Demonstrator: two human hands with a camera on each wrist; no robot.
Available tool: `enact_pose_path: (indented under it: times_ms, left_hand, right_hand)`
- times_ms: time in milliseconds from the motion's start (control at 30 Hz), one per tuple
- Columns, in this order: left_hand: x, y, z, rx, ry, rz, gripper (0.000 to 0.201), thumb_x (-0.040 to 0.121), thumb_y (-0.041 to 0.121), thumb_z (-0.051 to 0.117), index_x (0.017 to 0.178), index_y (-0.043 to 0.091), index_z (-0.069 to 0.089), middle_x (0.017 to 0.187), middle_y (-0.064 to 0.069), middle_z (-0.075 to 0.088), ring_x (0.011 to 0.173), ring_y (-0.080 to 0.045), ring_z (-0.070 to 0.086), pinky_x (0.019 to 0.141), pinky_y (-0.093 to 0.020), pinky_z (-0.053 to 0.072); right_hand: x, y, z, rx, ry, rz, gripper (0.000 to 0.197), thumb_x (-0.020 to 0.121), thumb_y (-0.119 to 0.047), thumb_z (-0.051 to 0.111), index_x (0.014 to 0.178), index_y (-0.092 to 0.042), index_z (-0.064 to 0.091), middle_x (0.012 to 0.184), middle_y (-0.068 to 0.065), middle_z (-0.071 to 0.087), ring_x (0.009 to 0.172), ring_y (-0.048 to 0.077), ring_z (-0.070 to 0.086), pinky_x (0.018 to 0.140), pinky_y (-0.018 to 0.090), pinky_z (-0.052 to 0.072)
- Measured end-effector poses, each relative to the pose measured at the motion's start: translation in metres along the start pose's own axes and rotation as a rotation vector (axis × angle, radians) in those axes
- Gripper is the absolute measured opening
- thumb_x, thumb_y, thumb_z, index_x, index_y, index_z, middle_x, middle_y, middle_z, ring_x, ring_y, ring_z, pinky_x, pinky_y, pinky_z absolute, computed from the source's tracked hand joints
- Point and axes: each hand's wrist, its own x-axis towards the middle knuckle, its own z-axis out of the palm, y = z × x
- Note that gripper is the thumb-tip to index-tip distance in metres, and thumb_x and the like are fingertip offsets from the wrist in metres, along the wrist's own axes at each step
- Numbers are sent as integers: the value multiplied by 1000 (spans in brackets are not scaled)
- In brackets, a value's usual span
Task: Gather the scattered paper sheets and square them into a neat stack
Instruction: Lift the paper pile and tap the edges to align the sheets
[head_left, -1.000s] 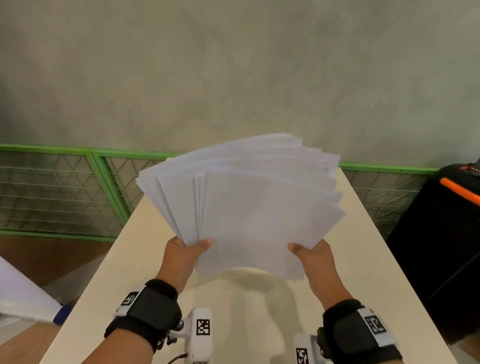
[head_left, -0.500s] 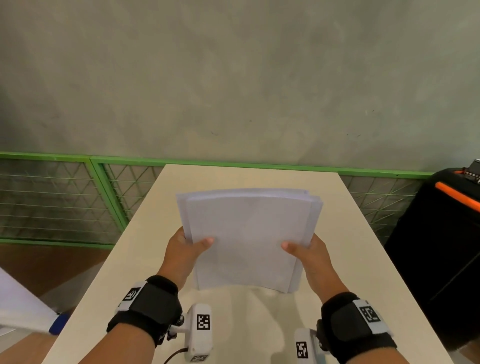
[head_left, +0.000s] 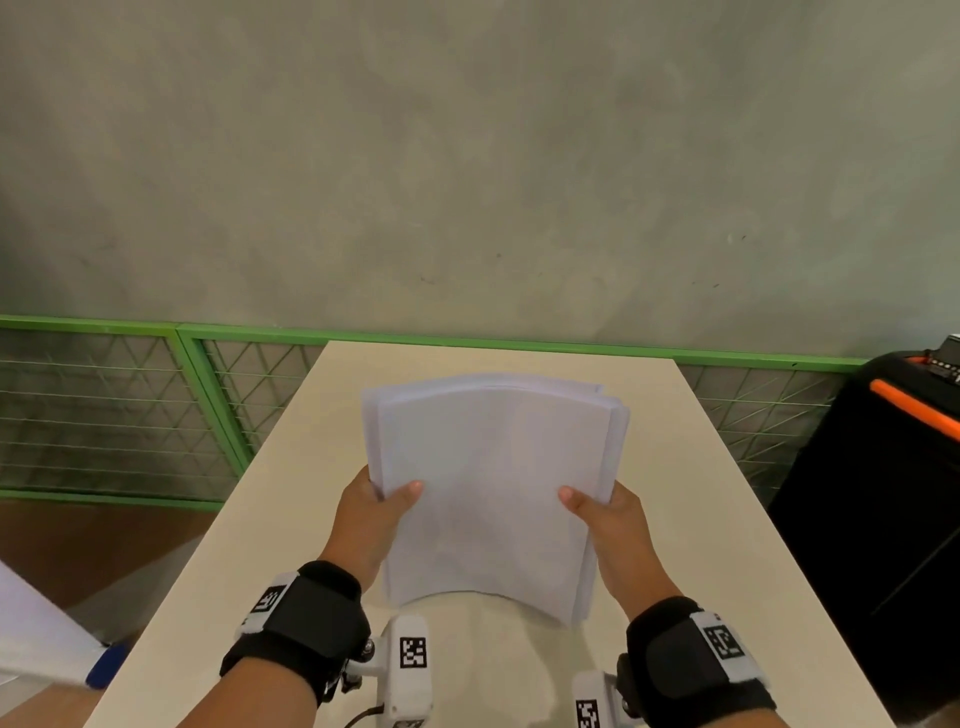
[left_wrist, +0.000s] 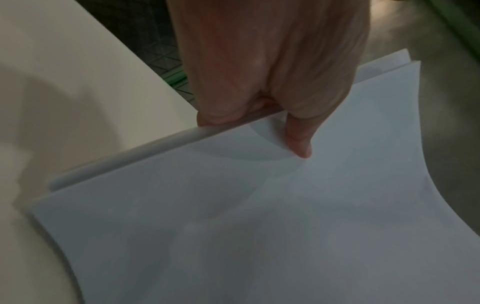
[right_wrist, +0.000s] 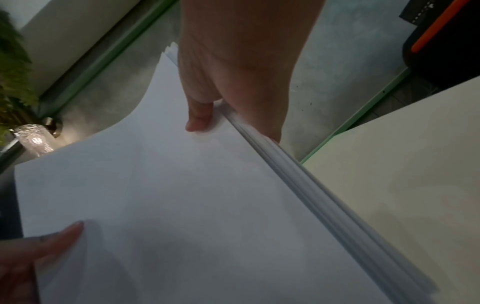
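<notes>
A stack of white paper sheets (head_left: 493, 488) stands nearly upright above the beige table (head_left: 727, 519), bowed toward me, its lower edge just over the tabletop. My left hand (head_left: 384, 504) grips the stack's left edge, thumb on the front sheet. My right hand (head_left: 597, 506) grips the right edge the same way. In the left wrist view the left hand (left_wrist: 272, 115) pinches the sheets (left_wrist: 259, 216) with the thumb on top. The right wrist view shows the right hand (right_wrist: 207, 111) on the paper stack (right_wrist: 194, 195), whose edges lie slightly stepped.
A green mesh railing (head_left: 156, 405) runs behind and left of the table, before a grey wall. A black case with an orange stripe (head_left: 883, 467) stands to the right. A white sheet with a blue object (head_left: 47, 649) lies at the lower left, off the table.
One second ago the sheets were fanned wide and held high. They have since closed into one stack and dropped lower, and my hands have moved closer together on its sides.
</notes>
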Motion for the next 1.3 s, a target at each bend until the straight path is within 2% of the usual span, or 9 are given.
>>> enact_pose_path:
  times_ms: [167, 333, 467, 533, 667, 867, 1067, 1200, 1300]
  left_hand:
    - [-10, 8, -4, -63, 13, 84, 33, 63, 24, 72, 95, 22, 64, 97, -3, 70, 87, -23, 65, 76, -34, 51]
    - [-8, 5, -7, -41, -36, 54, 60, 46, 37, 79, 103, 21, 64, 99, 1, 73, 87, -16, 69, 72, -29, 52]
    - [-2, 2, 3, -39, -90, -10, 83, 37, 35, 87, 113, 15, 62, 107, -3, 73, 90, -17, 71, 72, -27, 54]
    - [0, 3, 7, -32, -87, -31, 76, 42, 31, 88, 112, 17, 62, 107, -4, 72, 94, -20, 70, 74, -29, 55]
    - [1, 3, 11, -17, -18, -32, 21, 81, 6, 67, 95, 22, 62, 98, -2, 69, 93, -27, 64, 77, -33, 51]
    - [-6, 8, 13, -36, -5, 31, 21, 77, 9, 71, 92, 21, 63, 94, -1, 69, 85, -20, 65, 70, -28, 49]
    - [-7, 4, 9, -69, -58, 31, 51, 49, 29, 82, 96, 22, 65, 87, 4, 75, 78, -13, 70, 65, -23, 53]
    - [-6, 1, 7, -101, -144, -3, 79, 28, 43, 90, 100, 20, 66, 84, 8, 78, 75, -5, 73, 58, -15, 54]
    - [-2, -3, 11, -67, -128, -49, 72, 31, 32, 88, 99, 17, 68, 82, 5, 78, 76, -10, 73, 58, -16, 54]
  right_hand:
    - [-7, -5, -8, -19, 25, -142, 12, 76, -17, 72, 84, -18, 63, 86, 5, 68, 81, 25, 64, 66, 29, 50]
    - [1, 5, -20, 16, -90, -139, 61, 56, -33, 76, 112, -14, 59, 105, 3, 69, 93, 18, 67, 71, 25, 53]
    - [9, 8, -8, -6, -165, -60, 79, 32, -43, 87, 103, -22, 62, 102, 1, 71, 89, 14, 70, 68, 24, 56]
    - [9, 7, -1, -19, -154, -35, 67, 39, -38, 87, 100, -22, 63, 108, 8, 71, 97, 24, 68, 75, 31, 55]
    - [7, 7, 1, 15, -68, -15, 15, 82, -10, 67, 96, -15, 65, 109, 18, 69, 101, 37, 65, 83, 41, 54]
    - [1, 4, -6, 7, -45, -63, 6, 84, -12, 64, 89, -15, 65, 95, 11, 70, 90, 32, 65, 76, 36, 53]
    - [4, 16, -24, 87, -103, -125, 75, 40, -68, 78, 95, -20, 64, 90, -7, 73, 86, 14, 68, 77, 31, 52]
    - [9, 16, -22, 204, -129, -94, 82, 31, -77, 73, 94, -26, 64, 84, -14, 73, 83, 11, 65, 70, 26, 51]
    - [7, 14, -11, 167, -229, -47, 86, 32, -72, 77, 100, -20, 64, 87, -6, 77, 81, 9, 73, 64, 21, 57]
